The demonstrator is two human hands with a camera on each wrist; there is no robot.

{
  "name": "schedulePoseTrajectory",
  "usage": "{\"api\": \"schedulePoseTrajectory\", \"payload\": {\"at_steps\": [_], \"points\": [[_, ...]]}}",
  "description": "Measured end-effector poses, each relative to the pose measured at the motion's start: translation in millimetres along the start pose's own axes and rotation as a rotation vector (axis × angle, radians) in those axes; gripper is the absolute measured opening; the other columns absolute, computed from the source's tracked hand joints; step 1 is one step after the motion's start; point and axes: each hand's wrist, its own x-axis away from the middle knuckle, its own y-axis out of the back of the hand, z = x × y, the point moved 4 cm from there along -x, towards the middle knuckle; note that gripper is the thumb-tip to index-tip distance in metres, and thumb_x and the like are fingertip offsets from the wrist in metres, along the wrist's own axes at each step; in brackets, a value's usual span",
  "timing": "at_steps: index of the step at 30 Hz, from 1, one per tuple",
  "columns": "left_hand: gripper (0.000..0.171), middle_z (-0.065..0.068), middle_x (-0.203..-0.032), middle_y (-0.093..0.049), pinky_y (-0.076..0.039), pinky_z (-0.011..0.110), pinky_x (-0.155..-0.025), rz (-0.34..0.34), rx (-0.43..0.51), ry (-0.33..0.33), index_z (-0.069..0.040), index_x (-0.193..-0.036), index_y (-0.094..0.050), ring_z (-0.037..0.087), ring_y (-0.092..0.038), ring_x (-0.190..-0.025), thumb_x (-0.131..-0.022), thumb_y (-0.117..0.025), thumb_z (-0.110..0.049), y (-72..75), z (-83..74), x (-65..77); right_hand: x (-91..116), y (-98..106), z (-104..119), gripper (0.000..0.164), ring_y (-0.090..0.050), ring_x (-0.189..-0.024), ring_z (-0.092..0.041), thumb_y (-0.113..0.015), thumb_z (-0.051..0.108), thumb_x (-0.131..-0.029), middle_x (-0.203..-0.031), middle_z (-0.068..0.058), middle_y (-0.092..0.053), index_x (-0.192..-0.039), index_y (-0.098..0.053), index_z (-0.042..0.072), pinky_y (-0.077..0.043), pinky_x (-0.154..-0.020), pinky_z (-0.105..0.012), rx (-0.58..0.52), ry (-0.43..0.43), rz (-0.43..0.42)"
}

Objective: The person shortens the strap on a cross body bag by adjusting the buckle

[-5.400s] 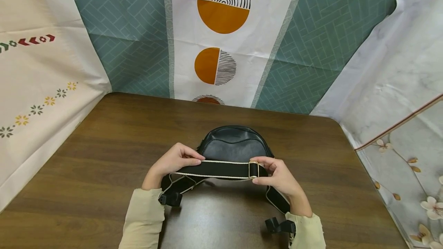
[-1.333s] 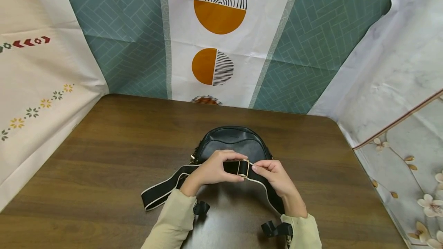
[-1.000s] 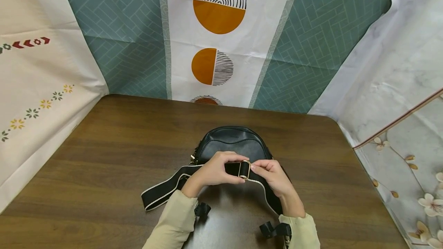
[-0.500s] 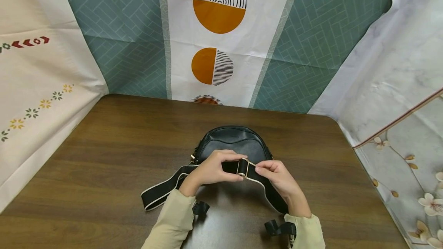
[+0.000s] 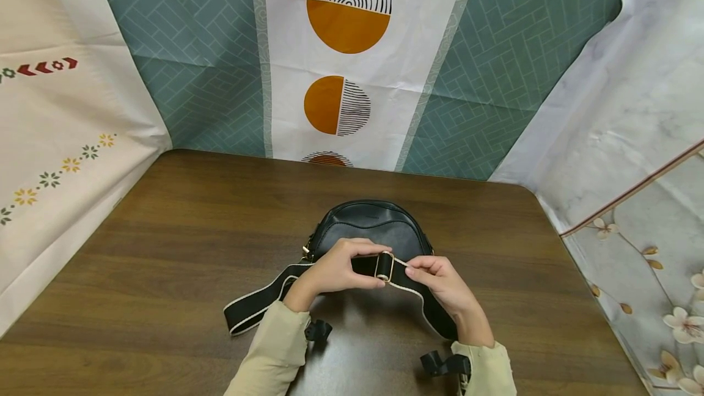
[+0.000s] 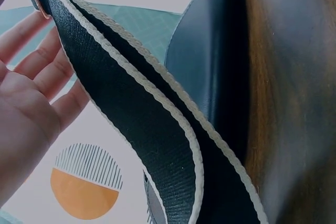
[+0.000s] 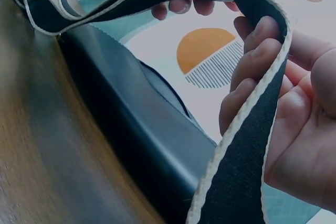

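A black bag (image 5: pixel 374 234) with a rounded top lies on the table, partly behind my hands. Its wide black strap (image 5: pixel 420 292) has cream edges and carries a gold-rimmed slide buckle (image 5: pixel 392 267). My left hand (image 5: pixel 335 269) pinches the strap at the buckle, thumb below and fingers above. Just right of the buckle, my right hand (image 5: pixel 444 286) pinches the strap between thumb and fingers. In the left wrist view the strap (image 6: pixel 121 93) hangs in two layers beside the left hand (image 6: pixel 29 103). The right wrist view shows the strap (image 7: pixel 236 182) running through the right hand (image 7: pixel 299 145).
A loop of the strap (image 5: pixel 255 301) lies on the wooden table (image 5: pixel 165 261) at left. Behind the table hangs a green and white patterned cloth (image 5: pixel 220 78). Light cloths hang at both sides. Black camera mounts (image 5: pixel 442 364) sit on both wrists.
Over the several seconds, my left hand has moved right along the strap to the buckle. My right hand has shifted from the buckle to the strap beside it. The strap's left loop now spreads leftward.
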Motion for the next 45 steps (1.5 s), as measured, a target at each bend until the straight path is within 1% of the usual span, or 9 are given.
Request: {"api": "schedulePoseTrajectory", "payload": {"at_steps": [5, 12, 19, 22, 25, 28, 32, 40, 45], "points": [[0.043, 0.014, -0.094, -0.062, -0.047, 0.039, -0.072, 0.002, 0.015, 0.014, 0.007, -0.109, -0.06, 0.026, -0.056, -0.084, -0.069, -0.073, -0.001, -0.3, 0.5, -0.2, -2.1, -1.8, -1.4, 0.026, -0.054, -0.072, -0.006, -0.05, -0.003, -0.088, -0.081, 0.003, -0.064, -0.089, -0.069, 0.014, -0.046, -0.063, -0.019, -0.005, 0.012, -0.005], [0.042, 0.013, -0.096, -0.062, -0.047, 0.034, -0.073, -0.006, 0.01, 0.008, 0.006, -0.108, -0.06, 0.017, -0.055, -0.086, -0.069, -0.073, -0.003, 0.0, 0.4, -1.0, -4.9, -4.9, -0.8, 0.029, -0.054, -0.075, -0.006, -0.047, -0.004, -0.089, -0.082, 0.004, -0.064, -0.089, -0.069, 0.014, -0.045, -0.066, -0.019, -0.052, 0.014, 0.006], [0.044, 0.0, -0.099, -0.062, -0.046, 0.029, -0.074, -0.01, 0.02, -0.026, -0.004, -0.112, -0.061, 0.009, -0.054, -0.089, -0.071, -0.074, -0.015, -10.1, 35.6, -0.2, -7.3, -6.3, -1.1, 0.027, -0.053, -0.076, -0.008, -0.048, -0.002, -0.09, -0.081, 0.004, -0.064, -0.087, -0.069, 0.014, -0.044, -0.068, -0.021, -0.058, -0.023, 0.008], [0.045, 0.0, -0.1, -0.062, -0.046, 0.029, -0.075, -0.006, 0.031, -0.024, -0.006, -0.112, -0.061, 0.009, -0.054, -0.09, -0.071, -0.074, -0.015, -10.2, 36.4, -0.2, -7.6, -6.1, -1.4, 0.027, -0.054, -0.073, -0.007, -0.046, -0.003, -0.09, -0.08, 0.004, -0.064, -0.086, -0.068, 0.013, -0.045, -0.064, -0.019, -0.084, -0.012, 0.006], [0.045, 0.001, -0.101, -0.062, -0.046, 0.029, -0.075, 0.004, 0.035, -0.002, -0.004, -0.113, -0.061, 0.01, -0.053, -0.09, -0.071, -0.074, -0.013, -9.3, 33.2, 0.2, -7.2, -6.3, -1.5, 0.028, -0.054, -0.065, -0.005, -0.044, -0.003, -0.09, -0.078, 0.004, -0.063, -0.087, -0.067, 0.013, -0.045, -0.055, -0.017, -0.132, -0.002, 0.02], [0.044, 0.007, -0.101, -0.062, -0.046, 0.033, -0.075, 0.01, 0.044, 0.015, 0.0, -0.112, -0.06, 0.013, -0.054, -0.09, -0.07, -0.073, -0.008, -6.3, 21.1, -0.2, -7.0, -6.7, -1.1, 0.029, -0.053, -0.058, -0.004, -0.043, -0.003, -0.091, -0.076, 0.004, -0.062, -0.088, -0.067, 0.012, -0.043, -0.047, -0.016, -0.171, 0.01, 0.038], [0.042, 0.012, -0.099, -0.062, -0.047, 0.034, -0.074, 0.013, 0.041, 0.009, 0.005, -0.108, -0.06, 0.016, -0.055, -0.088, -0.069, -0.072, -0.003, -2.9, 6.6, -1.3, -7.3, -7.0, -0.7, 0.029, -0.052, -0.055, -0.003, -0.042, -0.003, -0.091, -0.076, 0.004, -0.062, -0.09, -0.067, 0.012, -0.042, -0.046, -0.015, -0.188, 0.018, 0.048], [0.044, 0.004, -0.102, -0.062, -0.046, 0.029, -0.075, 0.001, 0.043, 0.026, -0.001, -0.111, -0.061, 0.011, -0.053, -0.089, -0.07, -0.073, -0.01, -12.7, 33.8, 1.0, -6.3, -9.7, -2.5, 0.034, -0.054, -0.057, -0.003, -0.038, -0.005, -0.091, -0.078, 0.004, -0.062, -0.091, -0.066, 0.013, -0.044, -0.048, -0.016, -0.241, -0.014, 0.065], [0.044, 0.001, -0.103, -0.061, -0.046, 0.032, -0.075, -0.012, 0.06, 0.005, -0.002, -0.111, -0.062, 0.01, -0.054, -0.091, -0.07, -0.073, -0.013, -13.7, 36.8, 1.3, -7.1, -11.0, -2.8, 0.032, -0.054, -0.056, -0.005, -0.041, -0.005, -0.09, -0.076, 0.003, -0.063, -0.087, -0.067, 0.012, -0.044, -0.046, -0.018, -0.23, -0.036, 0.035]]}}
